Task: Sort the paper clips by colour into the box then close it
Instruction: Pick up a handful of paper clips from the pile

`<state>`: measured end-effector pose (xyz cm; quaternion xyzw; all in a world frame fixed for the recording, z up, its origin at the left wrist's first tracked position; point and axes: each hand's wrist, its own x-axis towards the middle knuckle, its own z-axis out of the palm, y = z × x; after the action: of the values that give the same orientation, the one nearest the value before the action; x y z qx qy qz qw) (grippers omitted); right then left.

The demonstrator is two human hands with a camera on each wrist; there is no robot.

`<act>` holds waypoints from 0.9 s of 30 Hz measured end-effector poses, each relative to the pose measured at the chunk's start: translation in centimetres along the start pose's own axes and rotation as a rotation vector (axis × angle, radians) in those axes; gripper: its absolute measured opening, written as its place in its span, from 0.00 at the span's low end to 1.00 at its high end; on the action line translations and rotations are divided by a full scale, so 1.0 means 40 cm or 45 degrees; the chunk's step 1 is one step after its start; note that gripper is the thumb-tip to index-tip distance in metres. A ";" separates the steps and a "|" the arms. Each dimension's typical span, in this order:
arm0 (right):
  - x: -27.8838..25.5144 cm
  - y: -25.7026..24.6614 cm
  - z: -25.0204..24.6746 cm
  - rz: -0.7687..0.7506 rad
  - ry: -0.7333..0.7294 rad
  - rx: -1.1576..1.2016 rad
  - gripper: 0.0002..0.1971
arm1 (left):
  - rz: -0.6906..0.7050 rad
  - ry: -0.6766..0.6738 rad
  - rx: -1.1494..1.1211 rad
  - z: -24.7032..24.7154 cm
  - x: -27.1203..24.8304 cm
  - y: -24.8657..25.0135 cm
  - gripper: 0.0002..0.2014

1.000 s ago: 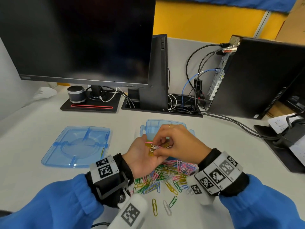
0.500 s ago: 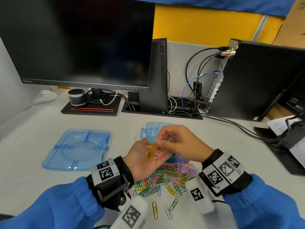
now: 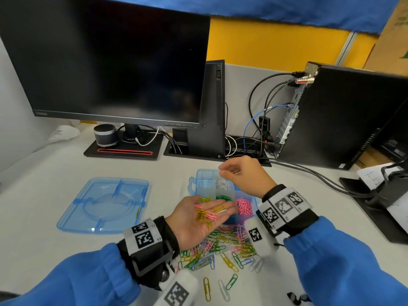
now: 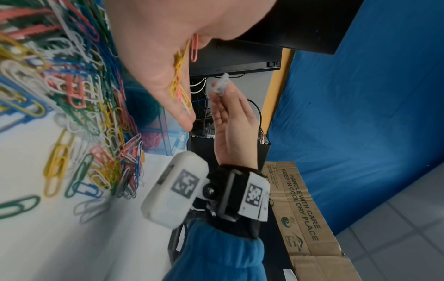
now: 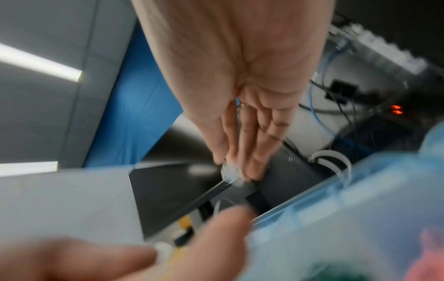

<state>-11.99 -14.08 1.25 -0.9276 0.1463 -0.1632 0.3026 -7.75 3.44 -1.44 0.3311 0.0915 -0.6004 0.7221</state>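
Head view: from above and behind both hands, facing forward and down across the white bench [image 3: 55,250] toward the black computer monitor [image 3: 114,62]; takes in the whole workspace.
Left wrist view: close along the left hand [image 4: 156,57], low over the bench, rolled sideways, facing across toward the right hand [image 4: 230,123].
Right wrist view: very close along the right hand [image 5: 240,76], blurred, facing the monitor's end of the bench.
Shared: all three show the open translucent blue plastic compartment box [image 3: 202,180]; head and left wrist views share the loose heap of multicoloured paper clips [image 3: 223,246].
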 end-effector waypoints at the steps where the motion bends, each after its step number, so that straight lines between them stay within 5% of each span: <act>1: 0.003 0.005 -0.001 -0.009 -0.023 -0.139 0.09 | 0.018 0.011 -0.001 -0.002 0.002 0.001 0.32; 5: -0.033 -0.007 -0.024 -0.111 0.035 -0.174 0.06 | 0.086 0.028 0.039 -0.005 0.005 0.009 0.29; 10: -0.098 -0.026 -0.018 -0.328 -0.263 -0.173 0.02 | 0.119 0.002 0.009 -0.003 0.002 0.010 0.31; 18: -0.101 -0.013 -0.025 -0.360 -0.352 -0.162 0.03 | 0.083 -0.001 0.008 0.004 -0.003 0.001 0.32; 24: -0.026 0.009 -0.048 -0.211 0.000 -0.246 0.05 | 0.078 0.052 0.061 -0.002 0.002 -0.003 0.29; 27: 0.043 0.025 -0.015 -0.149 -0.075 -0.446 0.06 | 0.074 0.082 0.094 -0.004 0.004 -0.005 0.29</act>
<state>-10.85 -15.80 1.45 -0.9774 0.1094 -0.1252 0.1305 -7.86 3.42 -1.72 0.3794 0.0828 -0.5711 0.7232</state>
